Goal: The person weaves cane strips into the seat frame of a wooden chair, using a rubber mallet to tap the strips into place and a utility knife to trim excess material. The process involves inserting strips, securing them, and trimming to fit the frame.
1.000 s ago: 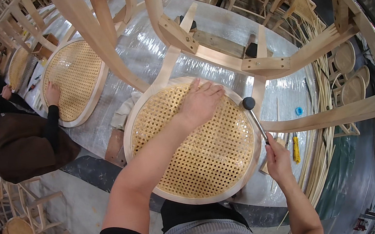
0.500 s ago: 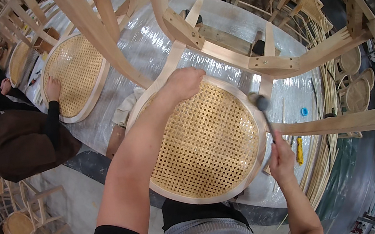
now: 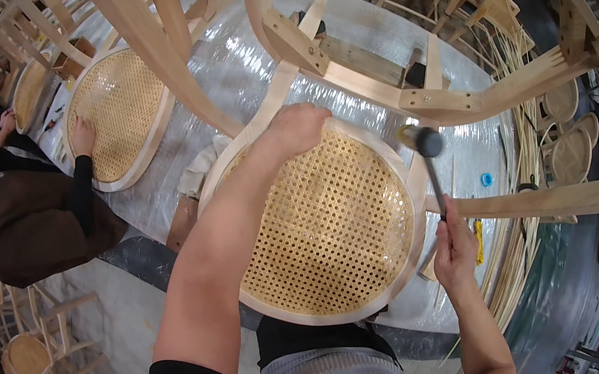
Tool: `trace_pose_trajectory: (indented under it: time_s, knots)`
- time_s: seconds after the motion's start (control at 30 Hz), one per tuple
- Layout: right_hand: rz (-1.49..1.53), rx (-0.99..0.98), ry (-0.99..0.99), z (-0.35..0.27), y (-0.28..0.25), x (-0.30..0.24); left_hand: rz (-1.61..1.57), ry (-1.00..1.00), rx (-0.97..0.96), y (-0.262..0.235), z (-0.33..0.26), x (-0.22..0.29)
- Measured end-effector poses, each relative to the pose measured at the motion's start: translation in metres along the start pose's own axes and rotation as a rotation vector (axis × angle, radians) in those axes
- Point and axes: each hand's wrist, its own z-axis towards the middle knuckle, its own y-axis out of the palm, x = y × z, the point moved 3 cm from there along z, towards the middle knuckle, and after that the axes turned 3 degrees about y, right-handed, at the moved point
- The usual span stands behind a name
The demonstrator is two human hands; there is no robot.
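Since a moment ago our left hand [image 3: 298, 126] slid to the cane seat's [image 3: 328, 221] far rim, fingers pressing; right hand [image 3: 454, 248] grips the mallet [image 3: 430, 158] near chair legs [image 3: 457, 95].

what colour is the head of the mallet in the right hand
Black, on a thin dark handle. The head view shows the mallet head beside the seat's pale wooden rim.
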Motion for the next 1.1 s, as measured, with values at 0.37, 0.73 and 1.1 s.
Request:
trace_pose_trajectory:
  time_s: [0.37, 0.73, 1.1]
  knots:
    - [0.042, 0.045, 0.006, 0.011, 0.011, -0.01, 0.003, -0.011, 0.008, -0.003, -0.003, 0.005]
    - [-0.01, -0.142, 0.084, 0.021, 0.017, -0.016, 0.015, -0.041, -0.017, -0.006, -0.001, 0.007]
    - [-0.001, -0.086, 0.063, 0.041, 0.006, -0.039, 0.009, -0.086, -0.033, -0.005, -0.007, 0.002]
